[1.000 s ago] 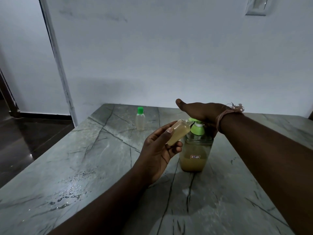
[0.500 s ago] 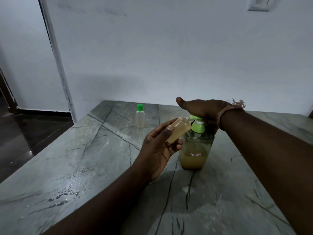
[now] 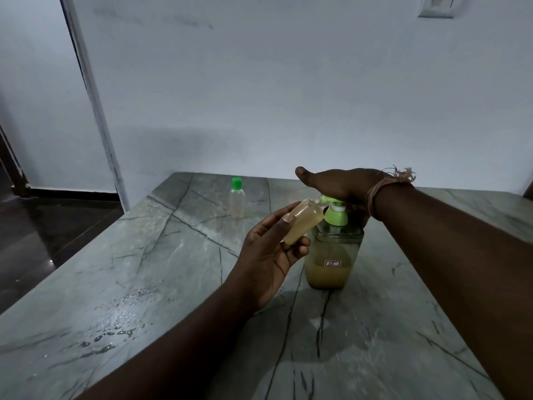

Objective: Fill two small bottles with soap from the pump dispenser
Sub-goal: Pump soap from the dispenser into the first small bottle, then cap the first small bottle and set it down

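Observation:
A clear pump dispenser point(image 3: 333, 255) with a green pump head stands on the marble table point(image 3: 173, 269), holding yellowish soap at its bottom. My right hand point(image 3: 340, 184) lies flat on the pump head, thumb stretched out to the left. My left hand point(image 3: 271, 249) grips a small uncapped bottle point(image 3: 302, 220), tilted, its mouth at the green spout; it holds yellowish soap. A second small bottle point(image 3: 237, 202) with a green cap stands upright farther back on the table, left of the dispenser.
Water droplets point(image 3: 115, 327) lie on the table's near left part. The table's left edge drops to a dark floor point(image 3: 43, 232). A white wall point(image 3: 288, 96) runs right behind the table.
Both hands stay where they were, the left holding the small bottle at the spout and the right on the pump. The view has shifted only slightly.

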A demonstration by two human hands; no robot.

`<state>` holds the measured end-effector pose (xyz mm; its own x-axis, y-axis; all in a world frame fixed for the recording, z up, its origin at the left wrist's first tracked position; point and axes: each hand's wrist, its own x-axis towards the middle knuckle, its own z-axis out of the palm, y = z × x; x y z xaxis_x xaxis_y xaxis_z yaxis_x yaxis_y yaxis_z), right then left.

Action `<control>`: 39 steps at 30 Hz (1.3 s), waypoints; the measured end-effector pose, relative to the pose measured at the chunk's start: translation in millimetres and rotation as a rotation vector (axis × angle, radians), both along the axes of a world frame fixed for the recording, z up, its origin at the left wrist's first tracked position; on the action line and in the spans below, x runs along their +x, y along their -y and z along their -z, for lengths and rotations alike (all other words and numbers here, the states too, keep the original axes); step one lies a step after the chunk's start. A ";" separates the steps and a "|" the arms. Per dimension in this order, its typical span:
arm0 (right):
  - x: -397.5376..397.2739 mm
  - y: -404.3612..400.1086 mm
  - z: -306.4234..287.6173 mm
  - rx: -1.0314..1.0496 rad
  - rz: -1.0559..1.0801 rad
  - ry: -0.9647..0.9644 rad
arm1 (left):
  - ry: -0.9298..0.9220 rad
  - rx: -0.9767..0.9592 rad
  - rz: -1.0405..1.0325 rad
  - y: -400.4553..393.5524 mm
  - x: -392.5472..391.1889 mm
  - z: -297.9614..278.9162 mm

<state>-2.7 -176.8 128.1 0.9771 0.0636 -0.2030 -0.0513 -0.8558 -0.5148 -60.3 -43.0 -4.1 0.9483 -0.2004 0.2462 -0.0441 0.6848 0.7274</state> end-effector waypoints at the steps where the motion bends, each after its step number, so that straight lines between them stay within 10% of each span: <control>1: -0.1 0.9 0.7 0.013 0.002 -0.006 | -0.002 0.001 0.001 -0.3 -0.8 -0.3; 19: 8.7 18.8 1.3 0.507 0.098 -0.080 | -0.206 -0.264 0.168 -8.7 -3.4 -5.8; 30: -21.6 -29.4 -13.9 0.191 -0.056 0.700 | -0.096 -0.338 -0.026 -44.5 16.1 -9.4; 39: -45.3 -80.6 24.6 0.171 -0.174 0.766 | -0.060 -0.326 -0.386 -87.7 27.2 -1.7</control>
